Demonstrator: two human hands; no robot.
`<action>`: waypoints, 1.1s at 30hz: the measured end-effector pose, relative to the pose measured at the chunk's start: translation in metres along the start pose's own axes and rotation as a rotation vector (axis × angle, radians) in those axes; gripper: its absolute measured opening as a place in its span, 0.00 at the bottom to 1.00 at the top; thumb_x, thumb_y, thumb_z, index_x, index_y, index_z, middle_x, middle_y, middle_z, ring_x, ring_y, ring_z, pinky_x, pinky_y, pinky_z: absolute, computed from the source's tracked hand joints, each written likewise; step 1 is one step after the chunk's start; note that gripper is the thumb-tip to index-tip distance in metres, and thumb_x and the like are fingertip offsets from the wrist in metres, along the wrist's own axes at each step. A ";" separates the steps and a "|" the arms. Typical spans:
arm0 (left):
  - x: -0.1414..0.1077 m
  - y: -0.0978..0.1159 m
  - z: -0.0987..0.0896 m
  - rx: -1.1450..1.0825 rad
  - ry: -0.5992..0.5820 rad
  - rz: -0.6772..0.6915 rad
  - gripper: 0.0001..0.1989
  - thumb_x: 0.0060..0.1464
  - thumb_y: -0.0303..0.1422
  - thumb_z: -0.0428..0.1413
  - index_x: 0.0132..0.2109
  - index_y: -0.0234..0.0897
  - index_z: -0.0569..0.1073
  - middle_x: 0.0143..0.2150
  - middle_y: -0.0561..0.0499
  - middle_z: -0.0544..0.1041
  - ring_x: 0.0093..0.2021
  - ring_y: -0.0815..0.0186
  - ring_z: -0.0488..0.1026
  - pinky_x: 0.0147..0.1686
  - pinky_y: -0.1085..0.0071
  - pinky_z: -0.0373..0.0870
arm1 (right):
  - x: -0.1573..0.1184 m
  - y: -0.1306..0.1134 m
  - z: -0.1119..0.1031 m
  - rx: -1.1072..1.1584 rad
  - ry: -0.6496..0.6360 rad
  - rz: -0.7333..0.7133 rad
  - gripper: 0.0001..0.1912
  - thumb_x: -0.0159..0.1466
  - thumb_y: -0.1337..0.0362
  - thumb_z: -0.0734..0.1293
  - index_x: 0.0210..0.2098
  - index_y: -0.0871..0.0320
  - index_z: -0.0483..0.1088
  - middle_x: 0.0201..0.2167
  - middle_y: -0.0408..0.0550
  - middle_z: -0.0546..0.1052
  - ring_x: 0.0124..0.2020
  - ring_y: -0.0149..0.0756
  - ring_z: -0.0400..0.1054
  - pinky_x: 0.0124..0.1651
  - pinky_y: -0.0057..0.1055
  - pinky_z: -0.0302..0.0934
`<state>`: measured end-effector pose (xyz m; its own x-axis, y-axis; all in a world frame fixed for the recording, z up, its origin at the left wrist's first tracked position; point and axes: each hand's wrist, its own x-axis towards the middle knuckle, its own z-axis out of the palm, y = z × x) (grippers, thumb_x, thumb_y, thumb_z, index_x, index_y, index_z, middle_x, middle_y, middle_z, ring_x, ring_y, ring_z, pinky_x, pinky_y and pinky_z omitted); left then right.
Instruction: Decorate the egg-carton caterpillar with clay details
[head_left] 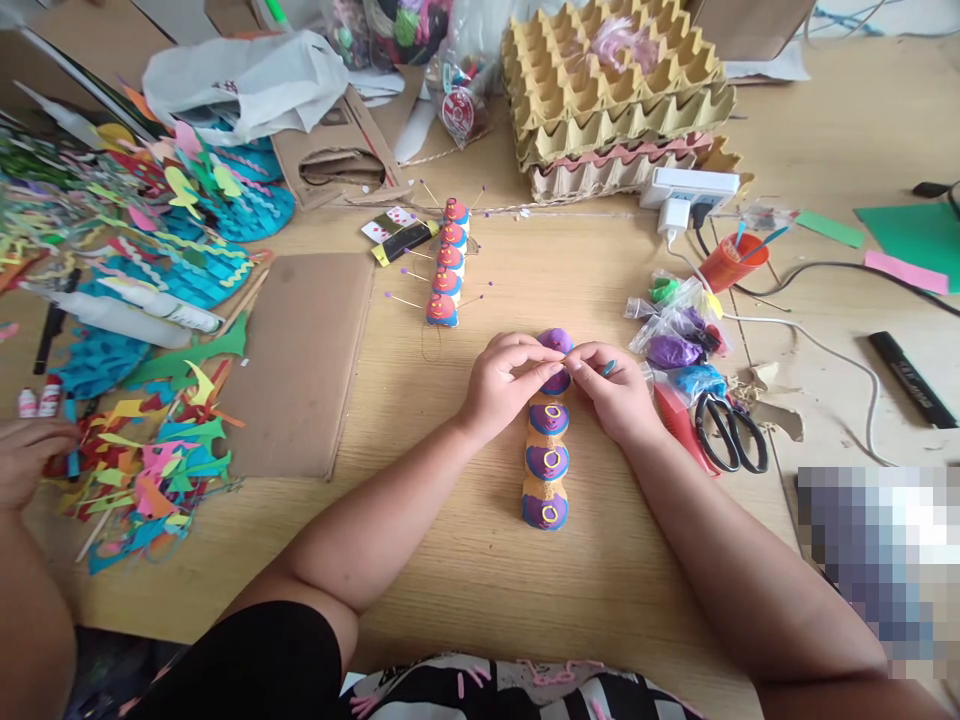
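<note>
Purple egg-carton strip [537,462], centre frame: your left hand [499,385] and right hand [616,398] pinch a tiny piece [563,361], apparently shaping it; next move wants light, steady fingertips.

Egg-carton strip [546,462]: row of purple domes, blue lower edges, orange between. Lies flat on the bare wood tabletop, lengthwise to the person, far end partly covered. Nearest three domes each carry a yellow ring (slightly uneven ones, from where I'm standing). Thin yellowish bit [564,361] pinched above far end, details too small. Small blue item [608,368] just right of it, mostly hidden.
</note>
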<state>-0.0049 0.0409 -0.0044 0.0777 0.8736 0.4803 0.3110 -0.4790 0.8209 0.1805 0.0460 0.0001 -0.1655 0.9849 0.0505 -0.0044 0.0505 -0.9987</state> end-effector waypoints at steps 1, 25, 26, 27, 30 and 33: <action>0.000 0.000 0.000 -0.002 0.002 -0.007 0.03 0.63 0.33 0.66 0.44 0.42 0.85 0.41 0.50 0.84 0.46 0.64 0.81 0.52 0.64 0.77 | 0.000 0.000 0.000 0.004 0.000 0.000 0.24 0.61 0.40 0.77 0.33 0.56 0.79 0.24 0.40 0.73 0.26 0.29 0.61 0.33 0.30 0.59; 0.002 -0.001 -0.003 0.038 -0.003 -0.001 0.19 0.67 0.49 0.60 0.36 0.41 0.83 0.35 0.50 0.84 0.40 0.64 0.79 0.47 0.64 0.75 | -0.001 -0.003 0.001 0.039 0.004 0.070 0.31 0.61 0.33 0.72 0.24 0.55 0.77 0.19 0.43 0.71 0.23 0.31 0.62 0.28 0.32 0.59; 0.002 -0.001 -0.003 0.038 -0.001 -0.002 0.20 0.67 0.50 0.59 0.35 0.40 0.83 0.34 0.50 0.84 0.39 0.64 0.79 0.46 0.64 0.75 | -0.001 -0.003 0.001 0.040 0.001 0.072 0.31 0.61 0.33 0.72 0.23 0.55 0.77 0.19 0.44 0.71 0.24 0.32 0.63 0.29 0.32 0.59; 0.002 -0.001 -0.003 0.037 0.003 -0.002 0.21 0.67 0.50 0.59 0.34 0.40 0.82 0.34 0.50 0.83 0.39 0.64 0.79 0.46 0.64 0.75 | -0.002 -0.004 0.001 0.038 -0.001 0.073 0.31 0.62 0.33 0.72 0.23 0.55 0.77 0.19 0.44 0.71 0.24 0.32 0.63 0.29 0.32 0.59; 0.001 0.000 -0.002 0.024 0.015 0.013 0.17 0.67 0.47 0.61 0.36 0.41 0.83 0.36 0.50 0.84 0.41 0.65 0.79 0.47 0.64 0.75 | -0.002 -0.005 0.001 0.035 0.013 0.058 0.29 0.61 0.36 0.74 0.25 0.56 0.76 0.21 0.42 0.71 0.25 0.30 0.61 0.29 0.31 0.58; 0.001 0.001 -0.001 0.007 0.021 0.018 0.09 0.65 0.40 0.64 0.40 0.42 0.84 0.39 0.50 0.84 0.44 0.64 0.80 0.49 0.64 0.76 | -0.001 -0.005 0.001 0.036 0.020 0.035 0.25 0.60 0.39 0.76 0.29 0.56 0.77 0.23 0.41 0.72 0.26 0.29 0.60 0.30 0.30 0.57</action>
<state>-0.0053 0.0409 -0.0030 0.0635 0.8630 0.5013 0.3160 -0.4938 0.8101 0.1795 0.0445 0.0048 -0.1464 0.9891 0.0156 -0.0345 0.0107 -0.9993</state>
